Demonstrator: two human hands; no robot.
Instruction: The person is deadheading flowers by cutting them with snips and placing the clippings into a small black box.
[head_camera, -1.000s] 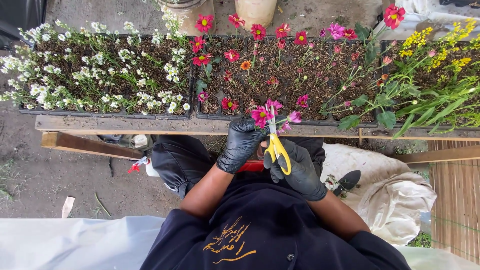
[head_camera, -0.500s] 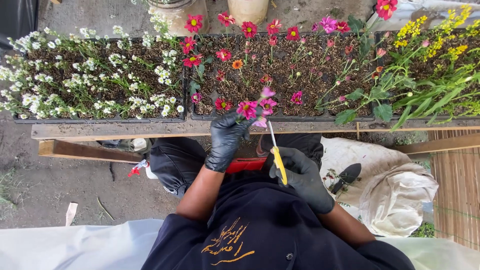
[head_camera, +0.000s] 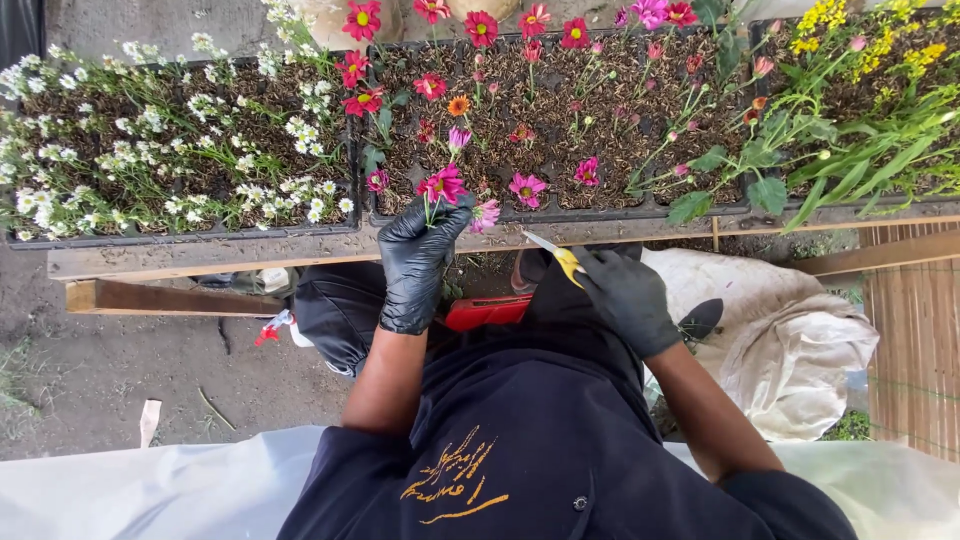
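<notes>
My left hand (head_camera: 418, 262), in a black glove, pinches the stem of a magenta flower (head_camera: 442, 185) at the front edge of the middle black seedling tray (head_camera: 560, 214). My right hand (head_camera: 628, 298), also gloved in black, holds yellow-handled scissors (head_camera: 556, 255) with the blades pointing up and left, a short way right of the flower and below the tray's edge. More red, pink and orange flowers stand in the brown soil of that tray.
A tray of small white flowers (head_camera: 170, 150) lies to the left, one with yellow flowers and green leaves (head_camera: 860, 110) to the right. All rest on a wooden plank (head_camera: 200, 255). Below are a red box (head_camera: 485, 312), a white sack (head_camera: 790, 350) and bare ground.
My left hand moved left and up along the tray edge with the magenta flower. My right hand drew the scissors down and right, away from the flower stems.
</notes>
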